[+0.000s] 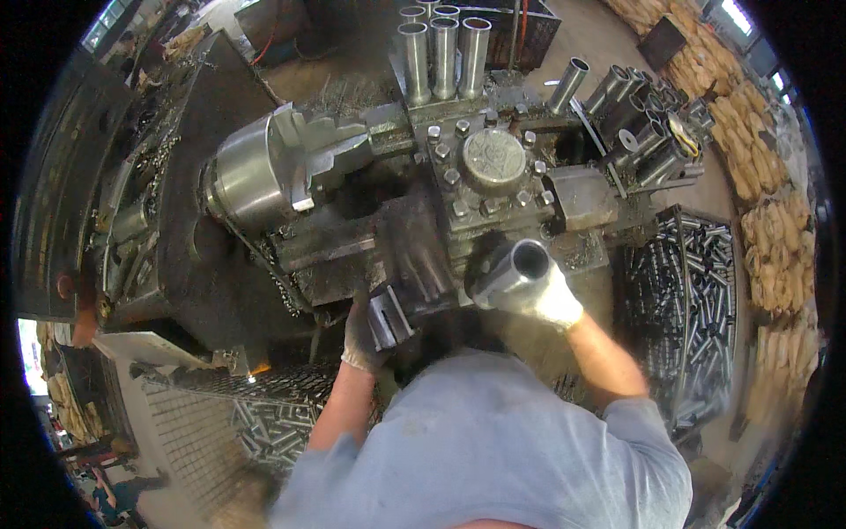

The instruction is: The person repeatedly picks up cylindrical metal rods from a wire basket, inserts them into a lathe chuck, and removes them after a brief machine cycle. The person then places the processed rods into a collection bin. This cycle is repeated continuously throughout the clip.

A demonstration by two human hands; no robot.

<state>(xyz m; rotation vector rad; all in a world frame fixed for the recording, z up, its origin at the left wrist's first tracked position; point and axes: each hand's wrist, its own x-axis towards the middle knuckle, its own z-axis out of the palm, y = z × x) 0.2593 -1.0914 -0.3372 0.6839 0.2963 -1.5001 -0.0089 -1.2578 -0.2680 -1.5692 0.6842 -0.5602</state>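
Note:
My right hand (548, 301), in a pale work glove, is wrapped round a short, wide metal tube (504, 275). The tube's open end faces up, in front of the lathe's square tool post (493, 160). To the left, my left hand (359, 333) wears a darker glove, its fingers partly hidden. It is closed on a slotted metal piece (390, 317) with bright edges, below the lathe carriage. The lathe chuck (254, 167), with its stepped jaws, lies farther left and gripping no tube that I can see.
Several metal tubes (445, 57) stand upright behind the tool post, and more tubes (630, 110) cluster at the far right. A wire bin of small metal pieces (696, 317) stands at right; another mesh bin (198, 432) is at lower left. Stacked tan sacks (749, 141) line the right side.

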